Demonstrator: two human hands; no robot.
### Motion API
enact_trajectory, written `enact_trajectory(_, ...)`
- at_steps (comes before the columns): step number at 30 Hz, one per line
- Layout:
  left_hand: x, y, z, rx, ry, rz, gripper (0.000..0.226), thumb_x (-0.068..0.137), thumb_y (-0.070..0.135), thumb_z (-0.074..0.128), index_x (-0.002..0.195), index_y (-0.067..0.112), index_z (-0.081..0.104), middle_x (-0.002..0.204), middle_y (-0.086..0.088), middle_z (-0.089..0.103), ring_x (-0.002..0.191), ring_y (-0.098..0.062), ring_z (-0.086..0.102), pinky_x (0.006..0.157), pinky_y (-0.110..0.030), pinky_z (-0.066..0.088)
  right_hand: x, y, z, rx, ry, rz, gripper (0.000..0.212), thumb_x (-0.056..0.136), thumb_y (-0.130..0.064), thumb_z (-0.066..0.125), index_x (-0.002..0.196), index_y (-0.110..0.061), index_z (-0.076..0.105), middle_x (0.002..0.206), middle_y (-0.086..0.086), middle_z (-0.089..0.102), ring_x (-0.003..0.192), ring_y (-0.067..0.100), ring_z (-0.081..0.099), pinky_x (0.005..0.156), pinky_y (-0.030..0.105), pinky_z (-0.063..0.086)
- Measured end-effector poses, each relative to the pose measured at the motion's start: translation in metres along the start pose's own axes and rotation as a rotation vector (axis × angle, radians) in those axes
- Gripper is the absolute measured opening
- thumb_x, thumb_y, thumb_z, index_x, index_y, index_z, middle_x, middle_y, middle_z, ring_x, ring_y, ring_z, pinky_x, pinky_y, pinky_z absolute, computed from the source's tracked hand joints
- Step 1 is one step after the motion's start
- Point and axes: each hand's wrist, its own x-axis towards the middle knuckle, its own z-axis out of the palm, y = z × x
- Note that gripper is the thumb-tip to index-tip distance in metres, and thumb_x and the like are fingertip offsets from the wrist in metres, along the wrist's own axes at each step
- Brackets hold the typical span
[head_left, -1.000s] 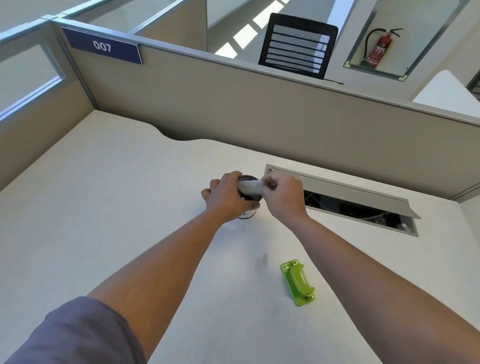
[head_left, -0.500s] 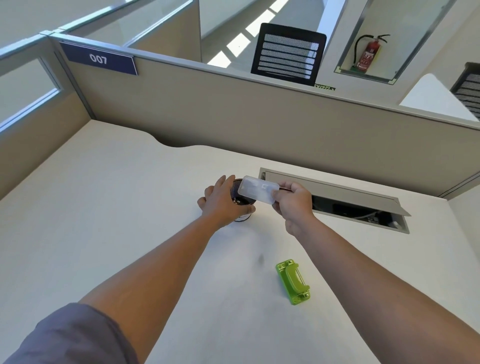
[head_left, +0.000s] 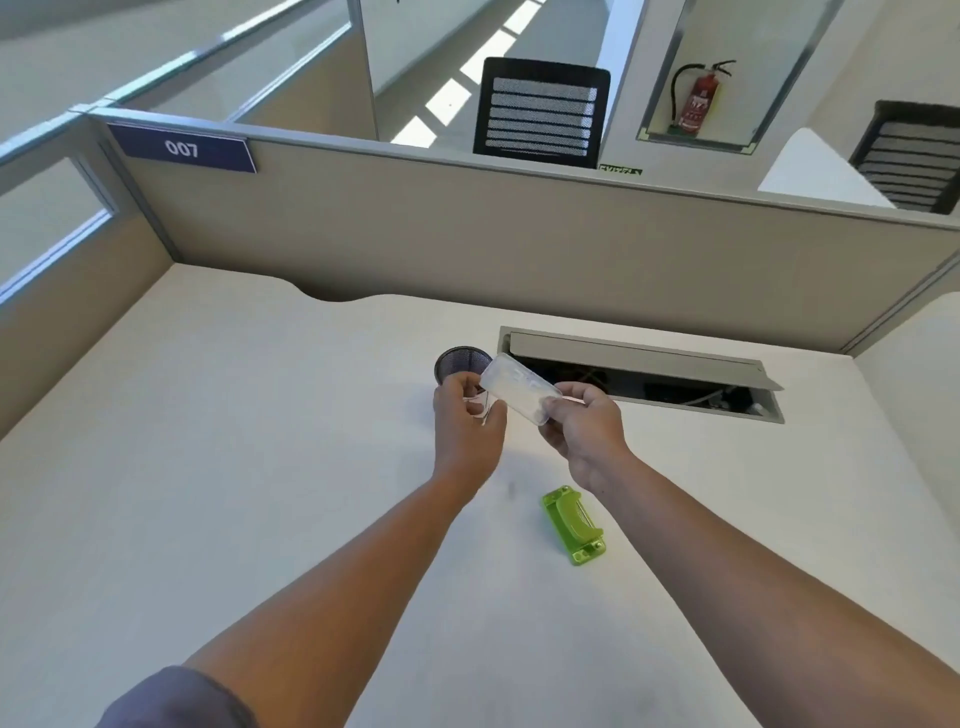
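Observation:
A translucent white rectangular plastic box (head_left: 519, 389) is held tilted above the desk; my right hand (head_left: 587, 431) pinches its lower right end. My left hand (head_left: 467, 431) is just left of it, fingers curled round a small clear plastic piece (head_left: 480, 408) that sits under the box's left end. Directly behind my left hand a black mesh cup (head_left: 462, 362) stands upright on the desk, partly hidden by the fingers and the box. I cannot tell whether the clear piece is joined to the box.
A green plastic punch-like tool (head_left: 572, 525) lies on the white desk (head_left: 234, 467) below my right wrist. Behind my right hand is an open cable hatch (head_left: 644, 358) with its flap raised. Beige partition walls (head_left: 467, 244) close the back and left.
My left hand has come off the mesh cup and moved nearer, now holding a clear piece. My right hand has drawn the box out of the cup and toward me.

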Motion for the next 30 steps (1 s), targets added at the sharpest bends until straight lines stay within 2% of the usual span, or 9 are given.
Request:
enact_trajectory(2, -0.013, -0.001, 0.008, -0.102, -0.02, -0.131, 0.036, 0.093, 0.018, 0.067, 0.121, 0.026, 0.046, 0.113, 0.003, 0.056, 0.084, -0.003, 0.062, 0.071, -0.016, 0.051, -0.009, 0.006, -0.01, 0.018, 0.007, 0.021, 0.023, 0.086, 0.005, 0.07, 0.095, -0.014, 0.062, 0.094, 0.016, 0.07, 0.077, 0.026, 0.066, 0.061, 0.028, 0.06)
enact_trajectory(3, -0.018, -0.001, 0.012, -0.162, -0.044, -0.208, 0.038, 0.094, 0.017, 0.066, 0.123, 0.027, 0.044, 0.111, 0.004, 0.059, 0.084, -0.005, 0.063, 0.074, -0.018, 0.054, -0.014, 0.009, -0.015, 0.023, 0.007, 0.033, 0.023, 0.086, 0.005, 0.071, 0.095, -0.013, 0.062, 0.094, 0.017, 0.07, 0.077, 0.026, 0.067, 0.062, 0.029, 0.061)
enact_trajectory(5, -0.025, -0.001, 0.018, -0.324, -0.088, -0.35, 0.037, 0.095, 0.008, 0.063, 0.126, 0.018, 0.046, 0.107, -0.004, 0.067, 0.085, -0.015, 0.067, 0.082, -0.03, 0.06, -0.024, 0.017, -0.025, 0.015, 0.007, 0.044, 0.021, 0.086, 0.005, 0.071, 0.097, -0.011, 0.061, 0.094, 0.017, 0.07, 0.076, 0.027, 0.068, 0.061, 0.028, 0.062)
enact_trajectory(7, -0.03, 0.0, 0.023, -0.418, -0.105, -0.417, 0.028, 0.095, -0.001, 0.057, 0.121, 0.009, 0.055, 0.104, -0.011, 0.072, 0.086, -0.02, 0.071, 0.076, -0.03, 0.063, -0.031, 0.027, -0.033, -0.019, 0.006, 0.034, 0.02, 0.087, 0.005, 0.07, 0.097, -0.01, 0.061, 0.092, 0.017, 0.069, 0.073, 0.026, 0.067, 0.06, 0.029, 0.062)
enact_trajectory(11, -0.039, -0.005, 0.028, -0.406, -0.129, -0.471, 0.019, 0.094, -0.003, 0.057, 0.097, 0.014, 0.065, 0.1, -0.012, 0.071, 0.088, -0.026, 0.068, 0.086, -0.045, 0.061, -0.041, 0.044, -0.048, -0.146, 0.005, -0.001, 0.015, 0.089, 0.002, 0.069, 0.099, -0.007, 0.063, 0.087, 0.016, 0.071, 0.067, 0.023, 0.066, 0.061, 0.03, 0.06)
enact_trajectory(16, -0.042, -0.023, 0.027, -0.34, -0.128, -0.515, 0.013, 0.094, -0.001, 0.062, 0.096, 0.012, 0.066, 0.105, -0.014, 0.072, 0.096, -0.027, 0.071, 0.081, -0.036, 0.063, -0.043, 0.056, -0.072, -0.353, 0.059, -0.103, 0.009, 0.09, -0.006, 0.068, 0.095, -0.014, 0.067, 0.087, 0.007, 0.068, 0.076, 0.022, 0.066, 0.08, 0.042, 0.059)
enact_trajectory(20, -0.048, -0.039, 0.024, -0.282, -0.137, -0.551, 0.013, 0.094, -0.001, 0.064, 0.096, 0.012, 0.066, 0.106, -0.014, 0.071, 0.095, -0.026, 0.071, 0.074, -0.033, 0.062, -0.046, 0.071, -0.09, -0.616, 0.062, -0.185, 0.014, 0.083, -0.011, 0.07, 0.094, -0.02, 0.068, 0.096, -0.003, 0.067, 0.083, 0.018, 0.062, 0.072, 0.03, 0.051)
enact_trajectory(25, -0.055, -0.052, 0.02, -0.229, -0.141, -0.567, 0.013, 0.093, -0.001, 0.065, 0.098, 0.011, 0.067, 0.106, -0.014, 0.072, 0.097, -0.027, 0.071, 0.071, -0.032, 0.062, -0.047, 0.088, -0.097, -0.93, -0.083, -0.184, 0.047, 0.073, -0.028, 0.079, 0.116, -0.019, 0.063, 0.115, -0.001, 0.061, 0.098, 0.024, 0.063, 0.082, 0.04, 0.056)
enact_trajectory(30, -0.062, -0.063, 0.013, -0.203, -0.15, -0.595, 0.012, 0.092, 0.0, 0.065, 0.098, 0.008, 0.07, 0.103, -0.015, 0.073, 0.091, -0.026, 0.073, 0.066, -0.03, 0.061, -0.041, 0.096, -0.093, -1.102, -0.106, -0.237, 0.054, 0.075, -0.028, 0.075, 0.125, -0.023, 0.057, 0.119, 0.003, 0.058, 0.107, 0.029, 0.059, 0.085, 0.042, 0.053)
